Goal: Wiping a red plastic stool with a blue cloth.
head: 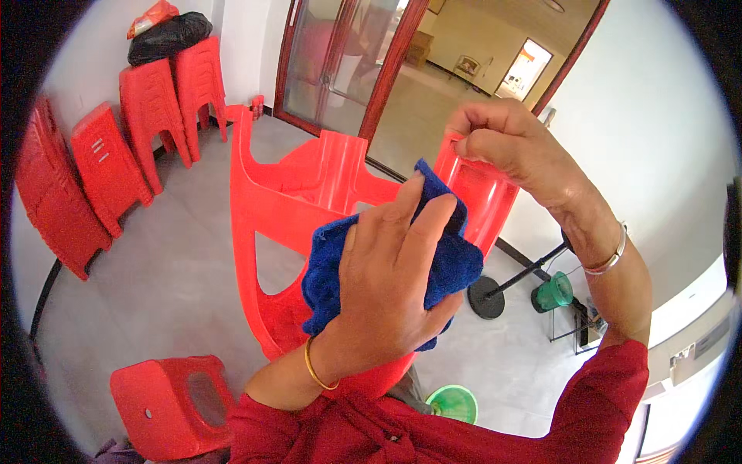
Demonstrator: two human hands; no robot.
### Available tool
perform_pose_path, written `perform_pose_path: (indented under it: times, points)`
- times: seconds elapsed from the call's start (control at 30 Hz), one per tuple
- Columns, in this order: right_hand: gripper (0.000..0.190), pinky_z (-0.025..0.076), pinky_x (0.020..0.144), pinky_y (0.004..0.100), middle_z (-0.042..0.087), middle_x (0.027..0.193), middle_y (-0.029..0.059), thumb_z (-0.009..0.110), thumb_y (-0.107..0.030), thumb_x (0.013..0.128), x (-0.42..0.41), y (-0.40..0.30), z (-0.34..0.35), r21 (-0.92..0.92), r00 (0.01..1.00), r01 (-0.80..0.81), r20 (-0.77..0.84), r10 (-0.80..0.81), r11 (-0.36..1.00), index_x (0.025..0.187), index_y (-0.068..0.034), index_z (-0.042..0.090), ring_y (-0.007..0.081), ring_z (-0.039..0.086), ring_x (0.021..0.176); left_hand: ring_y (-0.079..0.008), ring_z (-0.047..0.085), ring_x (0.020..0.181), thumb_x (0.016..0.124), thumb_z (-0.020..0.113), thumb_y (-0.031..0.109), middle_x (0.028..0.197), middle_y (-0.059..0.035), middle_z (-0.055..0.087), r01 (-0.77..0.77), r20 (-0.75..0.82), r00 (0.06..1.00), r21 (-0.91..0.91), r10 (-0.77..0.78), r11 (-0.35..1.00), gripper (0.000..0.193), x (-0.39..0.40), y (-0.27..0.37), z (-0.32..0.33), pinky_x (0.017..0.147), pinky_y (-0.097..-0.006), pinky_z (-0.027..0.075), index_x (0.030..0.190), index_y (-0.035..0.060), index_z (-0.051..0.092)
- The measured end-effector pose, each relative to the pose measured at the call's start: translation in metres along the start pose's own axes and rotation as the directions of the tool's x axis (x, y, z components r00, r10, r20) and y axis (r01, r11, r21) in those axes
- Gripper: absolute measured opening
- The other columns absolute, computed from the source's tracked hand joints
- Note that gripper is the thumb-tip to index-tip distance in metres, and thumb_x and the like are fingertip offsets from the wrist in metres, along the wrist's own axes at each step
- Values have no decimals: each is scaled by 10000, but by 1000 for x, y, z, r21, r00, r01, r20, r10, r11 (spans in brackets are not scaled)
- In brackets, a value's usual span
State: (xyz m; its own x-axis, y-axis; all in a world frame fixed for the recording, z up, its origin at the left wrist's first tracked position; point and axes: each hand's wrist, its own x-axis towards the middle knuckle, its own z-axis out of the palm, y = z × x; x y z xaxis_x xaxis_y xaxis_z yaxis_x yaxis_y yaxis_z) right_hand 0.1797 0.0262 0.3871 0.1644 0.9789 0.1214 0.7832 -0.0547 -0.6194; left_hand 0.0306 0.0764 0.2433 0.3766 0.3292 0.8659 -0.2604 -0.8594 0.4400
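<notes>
A red plastic stool or chair [272, 214] is held tilted before me, its legs pointing up and away. My left hand [391, 278], with a gold-coloured bangle at the wrist, holds a crumpled blue cloth [330, 267] over the near part of it. The cloth sticks up between my fingers and hides some of the plastic. At the upper right, my right hand [498, 145], with a silver-coloured bangle on the forearm, is closed around the end of one leg.
Stacked red plastic chairs or stools [151, 110] line the left wall, a black bag [171, 37] on top. A red stool [162, 406] sits lower left. Green baskets [455, 405] and a round black stand base [486, 297] are on the right. A wood-framed glass door [382, 104] stands ahead.
</notes>
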Motion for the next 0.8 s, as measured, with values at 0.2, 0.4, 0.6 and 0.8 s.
perform_pose_path:
  times: [0.2, 0.4, 0.6, 0.8]
  points:
    - [297, 446, 671, 215, 610, 834, 20, 473, -264, 913, -2, 7, -15, -132, 959, 281, -5, -285, 951, 974, -9, 612, 78, 544, 756, -419, 501, 1022, 540, 777, 109, 1280, -278, 449, -27, -19, 999, 71, 28, 997, 787, 7, 12, -11, 893, -464, 387, 1254, 27, 456]
    - [600, 452, 715, 277, 605, 825, 50, 315, -518, 964, -9, 42, -26, -164, 990, 117, -57, -128, 979, 949, -1, 619, 128, 535, 759, -405, 513, 1042, 549, 764, 124, 1246, -259, 492, 15, -83, 997, 63, -10, 998, 746, -4, 4, -28, 921, -445, 394, 1225, 2, 474]
    - [510, 495, 813, 294, 654, 937, 66, 423, -482, 952, 4, 70, 32, 852, 970, 244, -207, -131, 463, 1040, -20, 620, 126, 593, 792, -365, 531, 1041, 558, 711, 95, 1207, -208, 527, 68, -150, 987, 43, -61, 997, 693, -10, -22, -33, 927, -410, 403, 1206, 2, 485]
    - [485, 439, 668, 241, 622, 869, 7, 438, -468, 956, -1, 74, 67, 620, 950, 239, -307, -49, 747, 1012, -23, 623, 85, 550, 758, -183, 539, 1025, 669, 659, 17, 1117, -89, 543, 169, -231, 959, -2, -165, 986, 561, -4, -29, -53, 927, -317, 426, 1206, -3, 498]
